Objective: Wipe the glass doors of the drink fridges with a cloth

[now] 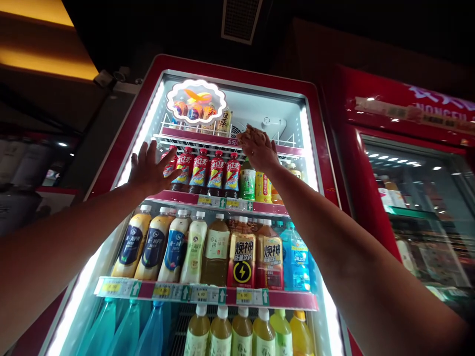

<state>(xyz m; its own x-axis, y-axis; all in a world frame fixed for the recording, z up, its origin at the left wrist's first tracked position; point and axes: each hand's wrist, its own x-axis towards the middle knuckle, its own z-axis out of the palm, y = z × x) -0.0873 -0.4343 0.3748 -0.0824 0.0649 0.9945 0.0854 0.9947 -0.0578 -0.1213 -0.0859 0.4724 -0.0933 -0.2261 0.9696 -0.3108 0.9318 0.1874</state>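
My left hand (150,170) is raised to the glass front of the lit drinks fridge (237,69), its fingers spread and nothing in it. Higher and to the right, my right hand (261,151) has a crumpled brownish cloth (249,132) under its fingers, held against the glass. Behind the glass, near my left hand, stand red-capped bottles (199,170) with red and yellow labels. A green-labelled bottle (247,182) stands below my right hand. An outlined glowing sign (196,101) with an orange mark sits at the upper left of the glass.
Lower shelves hold cream-coloured bottles (138,242), red-brown bottles (243,257) and blue bottles (295,257), with price tags (245,296) along the shelf edge. A second red fridge (374,198) stands at right. Overhead is a ceiling vent (242,20).
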